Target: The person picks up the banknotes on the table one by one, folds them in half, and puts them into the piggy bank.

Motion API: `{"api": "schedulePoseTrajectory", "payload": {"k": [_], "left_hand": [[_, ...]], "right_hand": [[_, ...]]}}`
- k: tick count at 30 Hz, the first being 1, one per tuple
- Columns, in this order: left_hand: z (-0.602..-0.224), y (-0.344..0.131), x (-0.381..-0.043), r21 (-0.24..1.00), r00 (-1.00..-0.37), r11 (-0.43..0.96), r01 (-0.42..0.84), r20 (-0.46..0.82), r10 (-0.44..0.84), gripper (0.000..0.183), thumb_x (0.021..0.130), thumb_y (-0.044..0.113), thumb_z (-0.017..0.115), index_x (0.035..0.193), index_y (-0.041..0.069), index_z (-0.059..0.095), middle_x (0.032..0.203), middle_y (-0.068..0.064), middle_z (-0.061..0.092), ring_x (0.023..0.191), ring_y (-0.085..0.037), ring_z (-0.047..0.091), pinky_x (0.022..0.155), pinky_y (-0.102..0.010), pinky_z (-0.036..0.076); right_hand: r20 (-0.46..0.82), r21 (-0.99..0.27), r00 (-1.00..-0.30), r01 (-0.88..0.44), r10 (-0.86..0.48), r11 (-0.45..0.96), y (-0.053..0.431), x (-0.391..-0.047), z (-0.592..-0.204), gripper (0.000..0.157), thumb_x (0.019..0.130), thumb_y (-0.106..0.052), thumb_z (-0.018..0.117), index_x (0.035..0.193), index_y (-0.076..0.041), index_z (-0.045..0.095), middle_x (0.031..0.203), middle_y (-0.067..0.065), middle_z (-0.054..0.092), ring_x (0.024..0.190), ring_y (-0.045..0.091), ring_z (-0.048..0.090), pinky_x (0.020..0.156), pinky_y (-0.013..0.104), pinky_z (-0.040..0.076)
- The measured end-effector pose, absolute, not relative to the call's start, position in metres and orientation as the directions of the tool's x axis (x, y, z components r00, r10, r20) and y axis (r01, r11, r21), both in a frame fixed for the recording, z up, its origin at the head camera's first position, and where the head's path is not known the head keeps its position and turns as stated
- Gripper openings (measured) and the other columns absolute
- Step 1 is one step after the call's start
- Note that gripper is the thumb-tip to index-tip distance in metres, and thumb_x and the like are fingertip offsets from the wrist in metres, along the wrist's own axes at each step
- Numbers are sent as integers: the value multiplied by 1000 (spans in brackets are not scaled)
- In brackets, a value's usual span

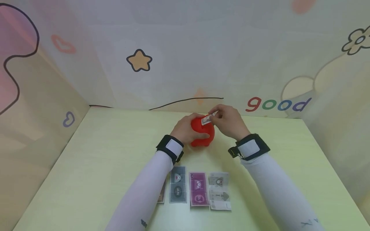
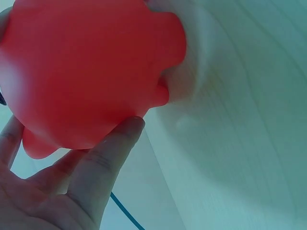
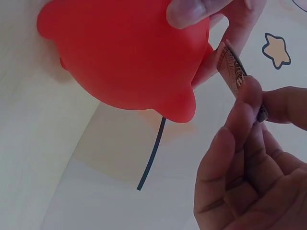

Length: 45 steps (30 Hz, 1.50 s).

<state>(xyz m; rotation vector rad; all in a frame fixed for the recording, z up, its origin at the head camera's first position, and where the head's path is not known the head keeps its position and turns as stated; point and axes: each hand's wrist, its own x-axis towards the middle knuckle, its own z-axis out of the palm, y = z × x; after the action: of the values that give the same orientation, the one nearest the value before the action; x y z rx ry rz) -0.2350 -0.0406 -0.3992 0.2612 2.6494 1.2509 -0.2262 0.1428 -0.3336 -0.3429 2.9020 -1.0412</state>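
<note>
A round red piggy bank point(image 1: 200, 127) with stubby feet is near the back of the table. My left hand point(image 1: 186, 130) grips it from the left side, thumb across the front. Its smooth red body point(image 2: 91, 72) fills the upper left wrist view, fingers spread along it. Between thumb and fingertips my right hand point(image 1: 229, 122) pinches a folded play banknote point(image 1: 206, 120), which overlaps the top of the bank in the head view. From the right wrist, the note's patterned end point(image 3: 231, 69) points up beside the bank; the bank's top is hidden there.
In front of me on the pale wooden table point(image 1: 115, 150) lie a blue-grey note point(image 1: 178, 185), a purple note point(image 1: 198, 189) and a pale grey note point(image 1: 220, 191). My left sleeve mostly covers a brownish note point(image 1: 161, 196). A printed backdrop point(image 1: 185, 57) rises behind.
</note>
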Motion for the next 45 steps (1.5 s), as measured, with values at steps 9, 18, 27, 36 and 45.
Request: {"api": "schedulePoseTrajectory", "payload": {"k": [9, 18, 27, 36, 45], "left_hand": [[-398, -40, -237, 775, -966, 627, 81, -95, 241, 79, 81, 33, 88, 149, 27, 49, 137, -3, 60, 123, -25, 57, 93, -43, 61], [-400, -40, -239, 769, -966, 633, 83, -95, 242, 80, 80, 32, 89, 149, 27, 49, 136, -3, 60, 123, -25, 57, 94, -43, 60], [-402, -40, -240, 757, -968, 645, 98, -80, 240, 82, 78, 32, 90, 149, 26, 49, 135, -3, 61, 120, -25, 58, 93, -43, 60], [-405, -41, -240, 765, -965, 633, 115, -65, 254, 75, 81, 33, 88, 146, 27, 52, 131, -3, 63, 117, -24, 58, 91, -41, 60], [-404, -42, -239, 762, -965, 636, 124, -58, 257, 75, 82, 33, 87, 147, 26, 52, 132, -3, 63, 117, -23, 58, 92, -41, 59]], "right_hand": [[38, -595, -978, -187, -205, 781, 139, -231, -336, 27, 98, -19, 66, 121, -6, 67, 87, 14, 66, 70, 27, 58, 56, 28, 49], [54, -541, -976, -205, -210, 815, 133, -227, -335, 29, 95, -19, 71, 120, -5, 68, 89, 14, 67, 74, 28, 60, 59, 29, 53], [107, -484, -973, -229, -202, 845, 123, -222, -339, 34, 92, -18, 74, 123, -5, 68, 93, 14, 74, 72, 28, 66, 68, 38, 63], [138, -469, -960, -280, -244, 838, 117, -219, -342, 32, 95, -17, 69, 125, -5, 70, 81, 12, 71, 62, 24, 60, 57, 30, 55], [151, -423, -944, -330, -293, 844, 116, -215, -340, 31, 95, -16, 71, 124, -4, 71, 76, 10, 67, 62, 23, 58, 55, 29, 51]]}}
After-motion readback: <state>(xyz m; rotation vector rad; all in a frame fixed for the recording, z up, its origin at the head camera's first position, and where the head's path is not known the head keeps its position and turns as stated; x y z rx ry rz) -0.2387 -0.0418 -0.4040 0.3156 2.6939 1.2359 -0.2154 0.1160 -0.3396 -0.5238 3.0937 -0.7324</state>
